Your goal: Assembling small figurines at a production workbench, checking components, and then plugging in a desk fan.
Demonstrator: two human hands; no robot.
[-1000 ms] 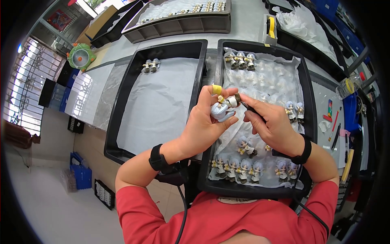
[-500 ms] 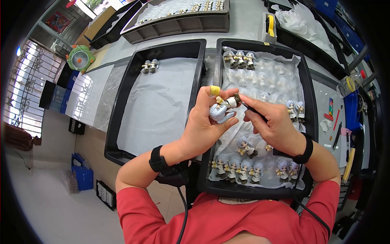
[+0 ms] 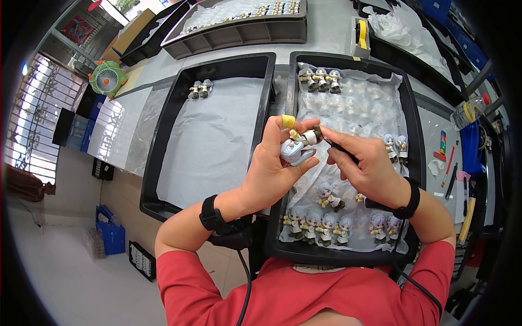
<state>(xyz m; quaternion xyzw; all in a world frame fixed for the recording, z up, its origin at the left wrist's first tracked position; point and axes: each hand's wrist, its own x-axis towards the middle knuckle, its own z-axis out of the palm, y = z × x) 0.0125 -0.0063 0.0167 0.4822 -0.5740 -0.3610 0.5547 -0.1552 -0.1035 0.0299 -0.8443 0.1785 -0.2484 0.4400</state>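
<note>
- The left hand point(image 3: 272, 168) is gripping a small figurine point(image 3: 298, 145) with pale blue hair, fingers closed around it, above the left edge of the right tray point(image 3: 411, 130).
- A yellow band point(image 3: 288, 121) is sitting on one finger of this hand, just above the figurine.
- The right hand point(image 3: 370, 168) is pinching a thin dark tool point(image 3: 338, 145); its tip is touching the figurine, probably at the feet, but this part is too small to be sure.
- Both hands are hovering over the right tray, which is lined with white paper.
- Inside the right tray, a row of figurines point(image 3: 318, 225) is standing along the near edge, one loose figurine point(image 3: 329, 195) is lying below the hands, and three more point(image 3: 321, 80) are standing at the far left corner.
- The left tray point(image 3: 163, 141) is touching the right tray on its left side; two figurines point(image 3: 199, 88) are standing in its far corner.
- A green fan point(image 3: 107, 79) is standing further left of the left tray.
- A tape dispenser point(image 3: 360, 37) is lying beyond the right tray.
</note>
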